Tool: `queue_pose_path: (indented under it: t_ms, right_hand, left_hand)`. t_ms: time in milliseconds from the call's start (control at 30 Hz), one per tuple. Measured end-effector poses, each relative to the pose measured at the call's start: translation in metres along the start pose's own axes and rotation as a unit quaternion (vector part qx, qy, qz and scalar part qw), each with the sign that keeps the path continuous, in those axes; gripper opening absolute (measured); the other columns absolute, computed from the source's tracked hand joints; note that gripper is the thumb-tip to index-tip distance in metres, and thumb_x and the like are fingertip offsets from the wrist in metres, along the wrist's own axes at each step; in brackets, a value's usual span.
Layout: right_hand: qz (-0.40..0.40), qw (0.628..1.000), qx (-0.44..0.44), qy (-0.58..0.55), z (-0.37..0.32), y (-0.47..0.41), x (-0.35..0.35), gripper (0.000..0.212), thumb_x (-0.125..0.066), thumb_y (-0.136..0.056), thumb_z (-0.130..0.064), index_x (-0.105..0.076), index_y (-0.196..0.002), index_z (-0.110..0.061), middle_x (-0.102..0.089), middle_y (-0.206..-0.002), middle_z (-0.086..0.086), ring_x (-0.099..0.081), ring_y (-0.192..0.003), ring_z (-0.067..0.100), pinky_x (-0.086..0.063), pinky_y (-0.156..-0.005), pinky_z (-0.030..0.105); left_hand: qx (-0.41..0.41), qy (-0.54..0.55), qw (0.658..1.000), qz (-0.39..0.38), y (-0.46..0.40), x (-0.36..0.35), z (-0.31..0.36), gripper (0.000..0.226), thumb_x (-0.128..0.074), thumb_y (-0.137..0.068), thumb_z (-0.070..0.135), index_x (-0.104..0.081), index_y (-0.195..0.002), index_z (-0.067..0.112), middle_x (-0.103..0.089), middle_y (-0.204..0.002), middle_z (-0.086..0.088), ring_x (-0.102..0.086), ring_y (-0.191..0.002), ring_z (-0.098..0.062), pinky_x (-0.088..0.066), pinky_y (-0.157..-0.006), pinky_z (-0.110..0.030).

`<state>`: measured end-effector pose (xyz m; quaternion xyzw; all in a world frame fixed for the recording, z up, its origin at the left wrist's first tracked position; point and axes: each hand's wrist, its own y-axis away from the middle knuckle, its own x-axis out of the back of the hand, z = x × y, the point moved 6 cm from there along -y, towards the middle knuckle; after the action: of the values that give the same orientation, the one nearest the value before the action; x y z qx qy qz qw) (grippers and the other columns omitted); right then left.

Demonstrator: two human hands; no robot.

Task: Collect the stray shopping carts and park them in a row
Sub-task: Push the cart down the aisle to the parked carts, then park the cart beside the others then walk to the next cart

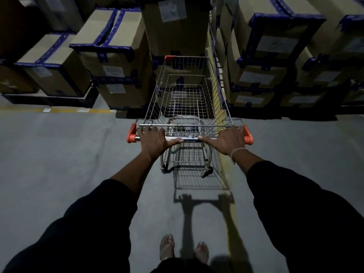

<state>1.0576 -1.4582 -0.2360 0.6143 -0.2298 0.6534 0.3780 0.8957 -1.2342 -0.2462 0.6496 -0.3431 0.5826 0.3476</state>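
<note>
One wire shopping cart (187,95) with orange corner caps stands straight ahead of me, its basket empty. Its metal handle bar (190,138) runs across the middle of the view. My left hand (153,139) grips the bar near its left orange end, fingers curled over it and thumb along the bar. My right hand (229,139) grips the bar near the right orange end in the same way. The cart's nose points at a stack of cardboard boxes (175,30). No other cart is in view.
Tall stacks of cardboard boxes with blue tape stand on pallets to the left (110,56) and right (266,62) of the cart's front. A yellow floor line (59,110) runs along the left stacks, another (226,174) by the cart. Grey concrete floor (69,154) lies around me.
</note>
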Motion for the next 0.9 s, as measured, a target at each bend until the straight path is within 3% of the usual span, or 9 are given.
queue_pose_path:
  t_ms: [67, 133, 200, 333, 400, 500, 633, 767, 900]
  right_hand:
    - [0.007, 0.999, -0.045, -0.018, -0.002, 0.008, -0.003, 0.115, -0.004, -0.068, -0.108, -0.070, -0.070, -0.013, -0.071, -0.086, 0.009, -0.061, -0.112, 0.031, -0.011, -0.118, 0.065]
    - [0.009, 0.996, -0.075, -0.048, -0.003, 0.012, -0.008, 0.121, -0.005, -0.066, -0.109, -0.075, -0.089, -0.014, -0.073, -0.102, 0.014, -0.058, -0.122, 0.034, -0.013, -0.118, 0.064]
    - [0.013, 0.995, -0.080, -0.066, -0.005, 0.014, -0.009, 0.121, -0.006, -0.065, -0.109, -0.075, -0.094, -0.014, -0.073, -0.105, 0.014, -0.059, -0.121, 0.034, -0.020, -0.116, 0.061]
    - [0.027, 0.993, -0.078, -0.090, -0.010, 0.014, -0.007, 0.108, -0.009, -0.065, -0.110, -0.067, -0.079, -0.020, -0.071, -0.090, 0.008, -0.062, -0.112, 0.031, -0.021, -0.114, 0.060]
    - [0.029, 0.993, -0.077, -0.087, -0.009, 0.014, -0.006, 0.107, -0.009, -0.064, -0.110, -0.065, -0.077, -0.020, -0.068, -0.084, 0.006, -0.064, -0.107, 0.029, -0.019, -0.115, 0.061]
    - [0.030, 0.994, -0.074, -0.075, -0.006, 0.013, -0.004, 0.108, -0.011, -0.066, -0.109, -0.068, -0.080, -0.019, -0.068, -0.082, 0.007, -0.065, -0.101, 0.028, -0.020, -0.115, 0.059]
    - [0.032, 0.995, -0.061, -0.073, -0.001, 0.012, -0.002, 0.095, -0.016, -0.069, -0.108, -0.053, -0.067, -0.021, -0.061, -0.077, 0.005, -0.065, -0.098, 0.029, -0.019, -0.115, 0.058]
    - [0.018, 0.994, -0.063, -0.085, 0.000, 0.009, -0.005, 0.103, -0.010, -0.064, -0.110, -0.064, -0.074, -0.022, -0.073, -0.091, 0.009, -0.065, -0.105, 0.029, -0.018, -0.117, 0.058]
    - [-0.043, 0.989, -0.072, -0.123, -0.001, 0.008, -0.012, 0.101, -0.007, -0.058, -0.113, -0.052, -0.068, -0.023, -0.073, -0.105, 0.013, -0.058, -0.121, 0.034, -0.021, -0.117, 0.062]
  left_hand:
    - [0.038, 0.030, 0.999, -0.018, 0.006, 0.001, -0.003, 0.127, 0.003, -0.060, 0.106, -0.071, -0.115, 0.020, -0.067, -0.120, -0.016, -0.051, -0.124, -0.040, -0.033, -0.107, -0.059]
    - [0.053, 0.049, 0.997, -0.041, 0.009, 0.004, -0.005, 0.120, -0.010, -0.062, 0.104, -0.068, -0.123, 0.020, -0.063, -0.129, -0.018, -0.045, -0.131, -0.042, -0.032, -0.107, -0.060]
    - [0.049, 0.058, 0.995, -0.059, 0.009, 0.005, -0.007, 0.117, -0.013, -0.061, 0.105, -0.069, -0.122, 0.022, -0.064, -0.126, -0.017, -0.043, -0.133, -0.042, -0.033, -0.107, -0.060]
    - [0.037, 0.059, 0.996, -0.053, 0.006, 0.004, -0.014, 0.115, 0.000, -0.053, 0.110, -0.065, -0.082, 0.021, -0.069, -0.106, -0.014, -0.050, -0.124, -0.040, -0.037, -0.103, -0.059]
    - [0.036, 0.056, 0.996, -0.056, 0.006, 0.002, -0.012, 0.113, 0.006, -0.051, 0.111, -0.059, -0.072, 0.020, -0.070, -0.104, -0.014, -0.051, -0.122, -0.040, -0.039, -0.101, -0.058]
    - [0.048, 0.053, 0.995, -0.067, 0.007, 0.002, -0.010, 0.123, 0.010, -0.047, 0.110, -0.065, -0.078, 0.018, -0.070, -0.109, -0.014, -0.048, -0.128, -0.041, -0.036, -0.104, -0.058]
    - [0.054, 0.045, 0.994, -0.078, 0.008, 0.006, -0.003, 0.114, -0.003, -0.055, 0.108, -0.065, -0.084, 0.017, -0.068, -0.115, -0.012, -0.044, -0.132, -0.041, -0.034, -0.106, -0.060]
    - [0.048, 0.036, 0.994, -0.095, 0.006, 0.000, -0.004, 0.120, -0.003, -0.056, 0.108, -0.072, -0.092, 0.017, -0.068, -0.117, -0.012, -0.043, -0.132, -0.041, -0.032, -0.105, -0.062]
    - [0.029, 0.057, 0.992, -0.108, 0.007, 0.003, -0.006, 0.122, -0.009, -0.062, 0.108, -0.068, -0.116, 0.016, -0.065, -0.129, -0.015, -0.044, -0.134, -0.043, -0.029, -0.110, -0.067]
